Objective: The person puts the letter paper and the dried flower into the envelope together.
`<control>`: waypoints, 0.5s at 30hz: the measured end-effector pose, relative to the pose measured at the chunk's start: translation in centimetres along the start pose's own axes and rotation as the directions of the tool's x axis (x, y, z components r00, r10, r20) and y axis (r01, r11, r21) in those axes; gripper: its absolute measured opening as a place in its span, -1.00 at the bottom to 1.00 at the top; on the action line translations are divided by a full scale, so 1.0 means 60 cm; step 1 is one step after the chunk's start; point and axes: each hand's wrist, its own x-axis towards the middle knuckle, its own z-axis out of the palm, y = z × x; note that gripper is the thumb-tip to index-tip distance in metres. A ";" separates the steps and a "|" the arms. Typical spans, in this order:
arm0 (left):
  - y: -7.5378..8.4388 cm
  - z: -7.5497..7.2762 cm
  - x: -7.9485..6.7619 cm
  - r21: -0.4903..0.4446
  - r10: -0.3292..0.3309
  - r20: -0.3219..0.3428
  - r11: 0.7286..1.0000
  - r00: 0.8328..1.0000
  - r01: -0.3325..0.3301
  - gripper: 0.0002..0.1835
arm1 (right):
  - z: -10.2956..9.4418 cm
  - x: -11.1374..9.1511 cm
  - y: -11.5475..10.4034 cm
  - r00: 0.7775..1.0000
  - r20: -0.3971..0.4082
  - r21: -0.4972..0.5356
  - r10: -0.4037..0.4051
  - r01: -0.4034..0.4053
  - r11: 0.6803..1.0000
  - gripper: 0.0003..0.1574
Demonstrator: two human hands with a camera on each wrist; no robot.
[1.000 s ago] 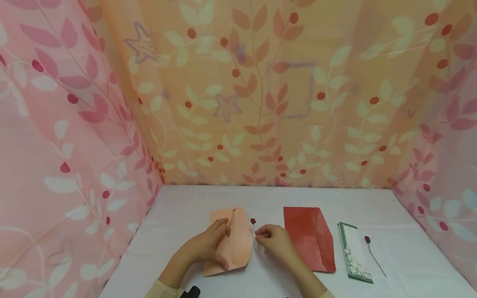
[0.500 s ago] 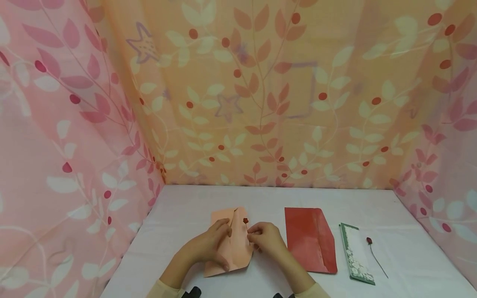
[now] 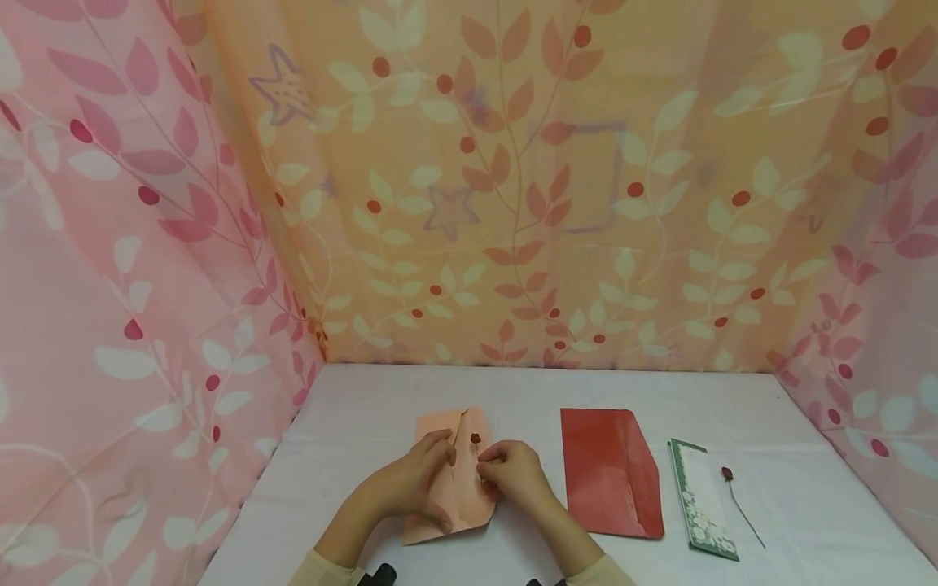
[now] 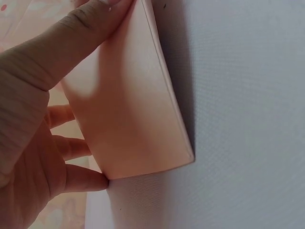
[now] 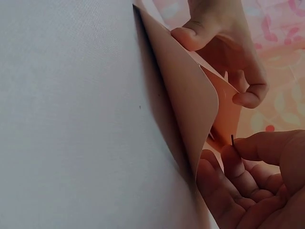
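Note:
A peach envelope point(image 3: 463, 496) lies on the white table with its flap side to the right, and my left hand point(image 3: 410, 483) holds it. In the left wrist view my thumb is at one edge of the envelope point(image 4: 128, 119) and my fingertips are along another. My right hand point(image 3: 515, 472) pinches the thin stem of a small dark red rose point(image 3: 475, 439) over the flap. From the right wrist side, a dark stem end point(image 5: 232, 140) sticks out between thumb and finger, beside the open envelope mouth point(image 5: 217, 131). The rose head is hidden there.
To the right on the white tabletop point(image 3: 528, 387) lie a red envelope point(image 3: 601, 472), a green-bordered floral card point(image 3: 683, 492) and a second long-stemmed rose point(image 3: 727, 474). Patterned curtains point(image 3: 469, 325) hang behind the table and along both sides.
My right hand has moved left, carrying the rose from the gap beside the peach envelope to over its flap. The left hand has kept its hold on the envelope.

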 end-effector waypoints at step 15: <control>-0.002 -0.003 -0.001 0.016 0.008 -0.011 1.000 1.000 -0.008 -0.07 | 0.020 0.007 -0.001 1.000 0.021 0.061 0.001 -0.002 0.998 -0.89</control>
